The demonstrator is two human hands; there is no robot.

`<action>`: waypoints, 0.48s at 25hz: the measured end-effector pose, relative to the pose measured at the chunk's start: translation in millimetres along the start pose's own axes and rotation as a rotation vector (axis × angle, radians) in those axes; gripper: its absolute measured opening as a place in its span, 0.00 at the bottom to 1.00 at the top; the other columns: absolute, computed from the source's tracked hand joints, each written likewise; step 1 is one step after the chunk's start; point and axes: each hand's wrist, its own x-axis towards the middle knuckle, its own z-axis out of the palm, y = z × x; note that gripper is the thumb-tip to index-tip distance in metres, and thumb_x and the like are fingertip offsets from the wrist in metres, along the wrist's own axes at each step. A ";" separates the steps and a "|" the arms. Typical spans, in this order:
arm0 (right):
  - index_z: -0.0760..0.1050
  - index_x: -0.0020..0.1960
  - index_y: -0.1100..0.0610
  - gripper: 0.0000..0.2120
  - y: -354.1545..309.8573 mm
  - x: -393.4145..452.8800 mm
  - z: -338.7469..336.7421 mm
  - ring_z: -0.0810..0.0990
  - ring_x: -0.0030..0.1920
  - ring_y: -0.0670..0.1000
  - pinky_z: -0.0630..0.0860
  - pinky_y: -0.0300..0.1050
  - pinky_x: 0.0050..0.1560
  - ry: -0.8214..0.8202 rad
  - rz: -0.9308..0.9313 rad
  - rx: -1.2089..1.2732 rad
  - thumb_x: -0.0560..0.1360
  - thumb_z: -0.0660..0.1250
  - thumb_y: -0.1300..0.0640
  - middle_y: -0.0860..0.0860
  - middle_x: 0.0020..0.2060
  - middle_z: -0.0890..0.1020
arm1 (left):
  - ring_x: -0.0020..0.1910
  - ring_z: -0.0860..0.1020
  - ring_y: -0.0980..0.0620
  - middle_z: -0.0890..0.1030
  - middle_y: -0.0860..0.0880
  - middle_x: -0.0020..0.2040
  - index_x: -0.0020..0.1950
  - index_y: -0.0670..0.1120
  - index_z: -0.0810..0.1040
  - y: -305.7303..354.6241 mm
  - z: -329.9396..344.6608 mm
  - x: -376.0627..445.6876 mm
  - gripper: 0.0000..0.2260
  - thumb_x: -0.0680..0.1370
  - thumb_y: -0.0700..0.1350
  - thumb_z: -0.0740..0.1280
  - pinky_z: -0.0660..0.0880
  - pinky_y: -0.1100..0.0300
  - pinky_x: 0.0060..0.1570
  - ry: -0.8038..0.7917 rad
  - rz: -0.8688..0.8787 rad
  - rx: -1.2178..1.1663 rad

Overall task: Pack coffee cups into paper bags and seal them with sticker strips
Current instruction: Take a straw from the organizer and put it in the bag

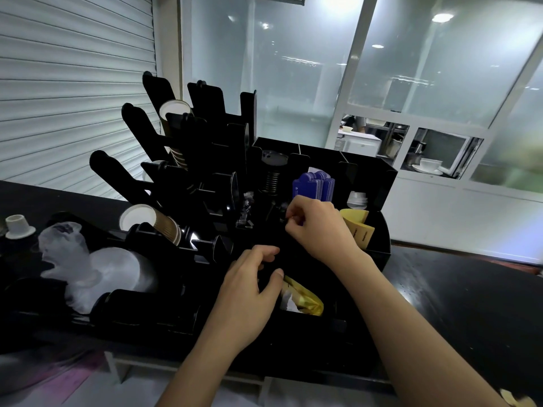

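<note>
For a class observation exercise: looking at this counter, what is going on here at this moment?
A person works with both bare hands at a black organizer on a dark counter. The right hand pinches something small and dark in a middle compartment, just below a stack of purple cards. The left hand curls over the organizer's front part, beside a yellow packet. Paper cups lie stacked in the slanted racks to the left. No paper bag is visible, so packing appears not yet begun.
</note>
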 end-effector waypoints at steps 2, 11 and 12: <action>0.78 0.51 0.52 0.05 -0.9 -1.2 -3.1 0.80 0.43 0.49 0.80 0.52 0.48 0.076 0.004 0.070 0.75 0.67 0.58 0.45 0.41 0.82 | 0.63 0.71 0.64 0.74 0.64 0.60 0.68 0.59 0.73 2.3 0.4 -1.2 0.15 0.81 0.51 0.64 0.72 0.63 0.61 -0.007 0.005 0.002; 0.80 0.50 0.51 0.05 -3.0 -10.2 -28.6 0.77 0.41 0.43 0.75 0.39 0.43 0.394 -0.017 0.225 0.78 0.67 0.59 0.41 0.41 0.79 | 0.62 0.71 0.65 0.74 0.65 0.59 0.66 0.61 0.73 18.7 1.7 -8.3 0.14 0.81 0.51 0.64 0.72 0.64 0.60 -0.009 0.034 -0.028; 0.80 0.49 0.51 0.05 -4.0 -13.2 -32.1 0.77 0.40 0.43 0.74 0.38 0.42 0.426 -0.023 0.239 0.78 0.68 0.60 0.41 0.40 0.79 | 0.62 0.71 0.66 0.74 0.66 0.59 0.65 0.62 0.73 22.0 2.0 -10.9 0.14 0.81 0.50 0.64 0.72 0.66 0.58 -0.013 0.046 -0.033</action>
